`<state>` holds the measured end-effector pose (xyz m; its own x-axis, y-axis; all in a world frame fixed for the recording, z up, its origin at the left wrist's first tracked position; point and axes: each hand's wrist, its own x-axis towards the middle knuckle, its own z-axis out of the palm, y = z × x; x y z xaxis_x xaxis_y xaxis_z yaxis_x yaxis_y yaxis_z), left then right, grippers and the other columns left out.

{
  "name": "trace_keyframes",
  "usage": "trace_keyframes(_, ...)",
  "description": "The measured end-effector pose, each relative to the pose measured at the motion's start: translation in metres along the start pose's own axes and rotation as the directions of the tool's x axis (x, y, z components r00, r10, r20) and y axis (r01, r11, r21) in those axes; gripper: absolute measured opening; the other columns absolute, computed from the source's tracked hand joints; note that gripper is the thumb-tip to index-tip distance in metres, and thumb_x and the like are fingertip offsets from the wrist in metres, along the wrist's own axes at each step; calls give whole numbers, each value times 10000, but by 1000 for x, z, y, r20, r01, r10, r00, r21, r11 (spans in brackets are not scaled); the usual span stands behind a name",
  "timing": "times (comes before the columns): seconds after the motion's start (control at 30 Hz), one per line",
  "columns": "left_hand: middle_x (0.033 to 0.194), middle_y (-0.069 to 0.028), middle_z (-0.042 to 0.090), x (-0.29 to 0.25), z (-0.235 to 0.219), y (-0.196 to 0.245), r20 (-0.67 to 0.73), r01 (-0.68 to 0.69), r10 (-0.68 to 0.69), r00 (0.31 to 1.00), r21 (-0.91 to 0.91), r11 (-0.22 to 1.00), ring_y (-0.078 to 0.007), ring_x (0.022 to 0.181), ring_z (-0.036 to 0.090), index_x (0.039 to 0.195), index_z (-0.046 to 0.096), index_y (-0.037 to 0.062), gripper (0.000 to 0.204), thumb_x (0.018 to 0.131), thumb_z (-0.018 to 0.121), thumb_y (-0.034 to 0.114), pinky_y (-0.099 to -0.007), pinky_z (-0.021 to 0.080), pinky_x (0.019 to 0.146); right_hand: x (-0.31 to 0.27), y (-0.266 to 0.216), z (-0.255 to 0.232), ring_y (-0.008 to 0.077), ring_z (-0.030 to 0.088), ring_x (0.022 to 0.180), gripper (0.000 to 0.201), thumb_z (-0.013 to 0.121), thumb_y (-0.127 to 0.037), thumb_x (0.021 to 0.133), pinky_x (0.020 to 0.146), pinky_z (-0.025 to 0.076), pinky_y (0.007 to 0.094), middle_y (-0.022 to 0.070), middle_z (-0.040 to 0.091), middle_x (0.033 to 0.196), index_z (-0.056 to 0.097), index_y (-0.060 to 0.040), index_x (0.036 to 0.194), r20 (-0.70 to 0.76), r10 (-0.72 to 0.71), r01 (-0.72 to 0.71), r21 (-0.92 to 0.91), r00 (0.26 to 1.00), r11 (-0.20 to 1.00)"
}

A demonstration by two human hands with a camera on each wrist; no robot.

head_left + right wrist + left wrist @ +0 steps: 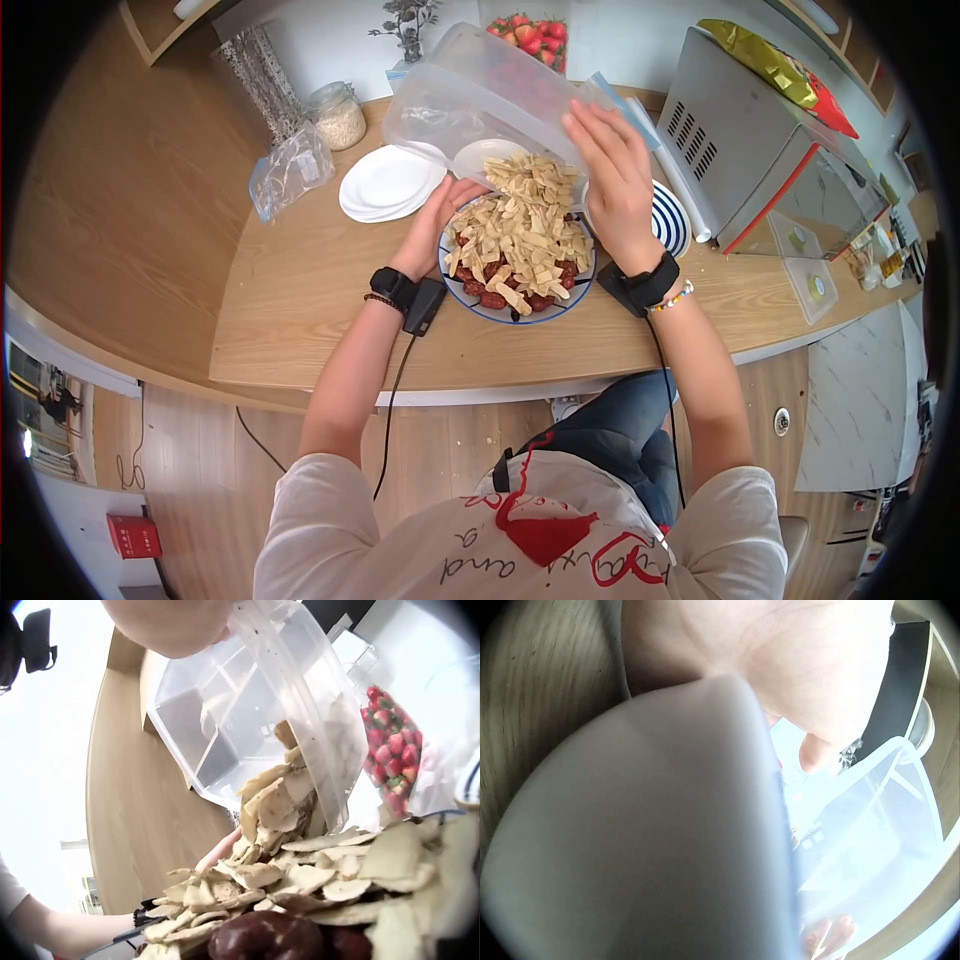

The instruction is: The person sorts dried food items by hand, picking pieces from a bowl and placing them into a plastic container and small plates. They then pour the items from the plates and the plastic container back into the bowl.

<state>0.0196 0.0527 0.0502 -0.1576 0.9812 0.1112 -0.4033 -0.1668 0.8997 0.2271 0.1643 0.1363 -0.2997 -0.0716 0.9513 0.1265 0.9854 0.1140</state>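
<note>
A clear plastic container [490, 85] is tilted over a blue-rimmed plate [455, 285], its lower end at a pile of pale dried slices [520, 225]. More slices lie inside its lower corner in the right wrist view. Dark red dates [490, 299] show beneath the pile, along the plate's near side. My right hand [620, 190] holds the container's right side, fingers extended along the wall; its thumb is hidden in the head view. At the plate's left rim rests my left hand [436, 225], fingers extended; the left wrist view shows its palm [757, 652] against the plate [645, 825].
White plates [390, 185] and a jar of oats [338, 118] are at the left, near a clear bag [292, 172]. Behind stands a bag of strawberries [535, 40]. A blue-striped plate [672, 220] and a grey appliance [725, 125] are at the right.
</note>
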Motion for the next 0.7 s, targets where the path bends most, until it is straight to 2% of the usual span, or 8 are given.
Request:
trace_keyframes(0.17, 1256, -135, 484, 5, -11, -8, -21, -32, 33, 999, 30, 999, -198, 1177, 458, 1190, 433, -19, 562, 959, 309, 477, -312, 346, 1016, 0, -3, -1, 281, 502, 1112, 595, 546, 117, 642, 1006, 381, 465, 66, 548, 1241, 573, -81, 1202, 65, -29, 27, 34, 997, 999)
trace_keyframes(0.37, 1293, -151, 462, 2, -8, -4, -40, 11, -11, 999, 8, 1000, -209, 1191, 448, 1183, 444, -22, 553, 960, 312, 467, -318, 332, 1029, -1, 2, 4, 276, 495, 1115, 597, 555, 91, 655, 1012, 374, 472, 60, 537, 1257, 556, -93, 1222, 78, -38, 36, 24, 996, 999)
trace_keyframes(0.7, 1388, -162, 377, 1, -3, -2, 41, -22, 24, 999, -39, 999, -235, 1277, 366, 1375, 278, -48, 608, 966, 275, 402, -336, 270, 1077, -3, -2, 4, 289, 508, 1089, 537, 582, 34, 672, 1007, 375, 491, 52, 547, 1243, 582, -102, 1192, 98, -109, 108, 18, 989, 994)
